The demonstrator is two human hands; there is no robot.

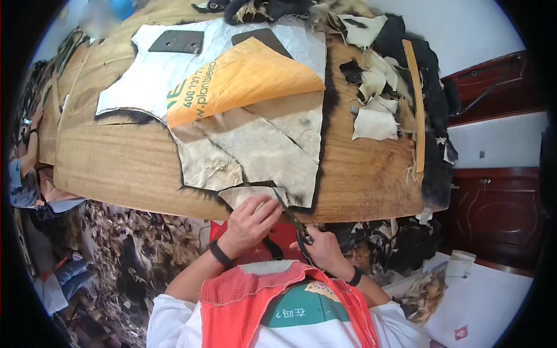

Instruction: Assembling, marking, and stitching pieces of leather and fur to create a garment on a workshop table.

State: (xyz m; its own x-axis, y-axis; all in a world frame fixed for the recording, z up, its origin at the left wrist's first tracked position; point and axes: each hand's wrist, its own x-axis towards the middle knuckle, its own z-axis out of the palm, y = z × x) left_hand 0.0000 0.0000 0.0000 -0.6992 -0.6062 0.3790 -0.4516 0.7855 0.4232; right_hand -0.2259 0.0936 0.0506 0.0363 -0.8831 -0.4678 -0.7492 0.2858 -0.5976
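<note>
A pale hide with dark fur edges lies skin side up on the wooden table, reaching the near edge. My left hand is closed on a small cream flap at the hide's lower edge, its fingertips pressed together. In my right hand is a pair of dark scissors, my fingers in the handles. The blades point up and left at the hide, beside the flap; my left fingers are just left of them. A white-and-yellow paper pattern covers the hide's upper part, its lower edge folded up.
Two dark flat plates rest on the paper. Hide scraps and a long wooden stick lie on the right of the wooden table. Fur scraps cover the floor. Another person's arm is at the far left edge.
</note>
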